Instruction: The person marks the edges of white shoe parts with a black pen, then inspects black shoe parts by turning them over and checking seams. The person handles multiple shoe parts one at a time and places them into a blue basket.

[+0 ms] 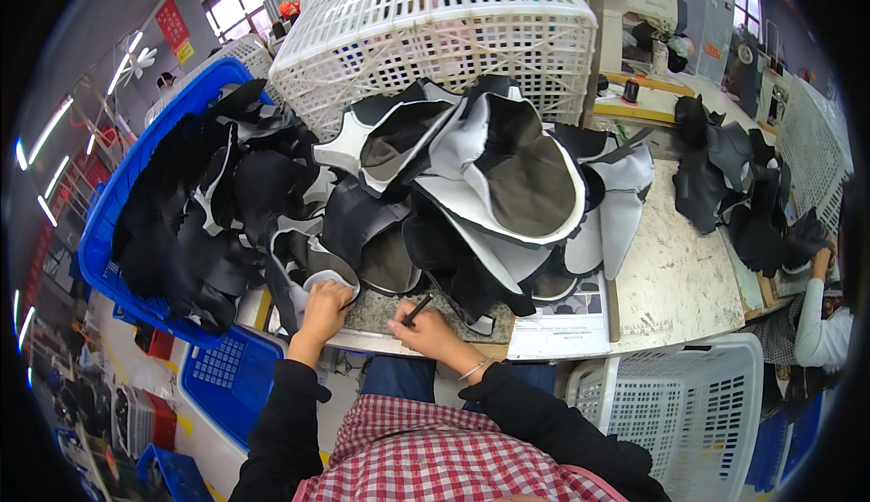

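Right hand (424, 328) around black pen (418, 310)

Long black sleeves (281, 411) are worn on both arms, reaching to the wrists. A red-and-white checked apron (426, 457) is seen over the chest. A thin silver bangle (472, 371) is worn on the right wrist.

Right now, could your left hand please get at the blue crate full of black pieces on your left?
Probably yes. The left hand rests on a grey-edged piece at the table edge, and the blue crate sits just to its left with its open top facing up; only loose black pieces lie between.
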The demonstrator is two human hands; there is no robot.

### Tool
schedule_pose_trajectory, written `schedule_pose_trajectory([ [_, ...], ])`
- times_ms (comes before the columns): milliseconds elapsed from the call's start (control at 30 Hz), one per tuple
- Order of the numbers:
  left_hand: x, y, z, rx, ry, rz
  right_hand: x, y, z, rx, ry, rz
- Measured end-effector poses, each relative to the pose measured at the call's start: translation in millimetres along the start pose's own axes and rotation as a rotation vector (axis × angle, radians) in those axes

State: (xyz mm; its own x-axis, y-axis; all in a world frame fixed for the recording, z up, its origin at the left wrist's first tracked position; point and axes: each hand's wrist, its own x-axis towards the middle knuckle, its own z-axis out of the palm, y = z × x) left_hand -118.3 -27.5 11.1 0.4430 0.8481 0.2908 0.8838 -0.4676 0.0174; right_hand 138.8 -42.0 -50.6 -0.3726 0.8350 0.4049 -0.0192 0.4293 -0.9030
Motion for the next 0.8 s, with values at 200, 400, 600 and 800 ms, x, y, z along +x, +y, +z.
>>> schedule_pose_trajectory([
  [200,-20.5,-4.3,27.0,-0.176,0.159,-0.193,-0.1,3.8,5.0,-0.012,0.019,0.128],
  [400,-24.5,-1.3,54.2,-0.162,0.321,-0.312,25.0,-1.5,13.8,0.278,0.091,0.197],
  [600,-25.7,-4.8,51.3,-0.232,0.34,-0.316,78.4,13.1,57.0,0.211,0.104,0.191],
  [800,-35.9,-27.6,47.0,-0.39,0.16,-0.261,90.3,24.8,81.9,-0.097,0.16,0.161],
])
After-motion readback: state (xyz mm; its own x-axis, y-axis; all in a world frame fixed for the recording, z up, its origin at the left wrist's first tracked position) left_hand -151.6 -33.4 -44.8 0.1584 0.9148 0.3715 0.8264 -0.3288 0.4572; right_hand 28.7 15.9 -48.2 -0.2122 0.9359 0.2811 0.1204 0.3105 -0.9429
